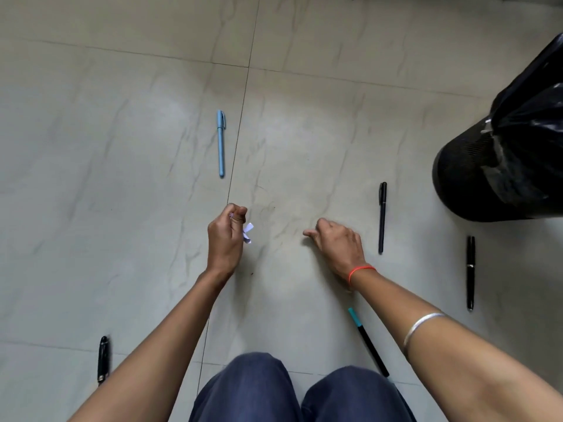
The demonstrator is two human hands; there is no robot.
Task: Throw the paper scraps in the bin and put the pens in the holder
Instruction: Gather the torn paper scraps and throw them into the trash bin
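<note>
My left hand (226,236) is closed around white paper scraps (248,232) that stick out beside its fingers. My right hand (336,243) hovers low over the floor, fingers curled, with nothing visible in it. On the tiles lie a light blue pen (221,143) ahead of my left hand, a black pen (381,217) right of my right hand, another black pen (470,272) farther right, a black pen with a teal end (367,339) under my right forearm, and a black pen (103,359) at lower left. The black bin (475,175) with a black bag stands at the right.
The floor is pale grey marbled tile (122,147) with dark grout lines. My knees in blue trousers (259,388) fill the bottom edge. No pen holder is in view.
</note>
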